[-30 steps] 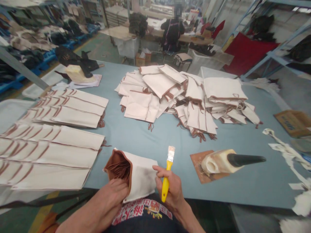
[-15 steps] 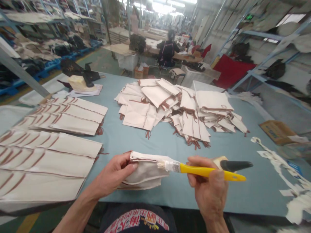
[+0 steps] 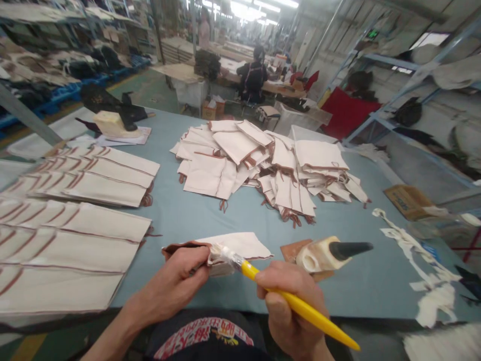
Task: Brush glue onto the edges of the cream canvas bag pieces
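Note:
A cream fabric pouch (image 3: 250, 244) with brown edging is pinched between the thumb and fingers of my left hand (image 3: 175, 281), just above the table front. My right hand (image 3: 295, 328) is closed round the yellow handle of a paintbrush (image 3: 319, 319). Its whitish bristles rest on the pouch's folded edge, right beside my left fingertips. To the right of the pouch, a yellowed plastic container (image 3: 317, 254) with a dark handle (image 3: 349, 250) stands on a brown board (image 3: 295, 250). The inside of the pouch is mostly hidden by my left hand.
Loose cream pouches (image 3: 210, 173) lie heaped at the table's far side. Overlapping rows of cream pouches (image 3: 108, 180) cover the left. Fabric scraps (image 3: 438, 301) and a cardboard box (image 3: 408, 201) lie at right. A person (image 3: 253, 77) sits at a farther table.
The brush has tilted, bristles up and left, and shifted left to the pouch edge near my left fingers. My left hand has turned the pouch lower and flatter. The container now shows fully.

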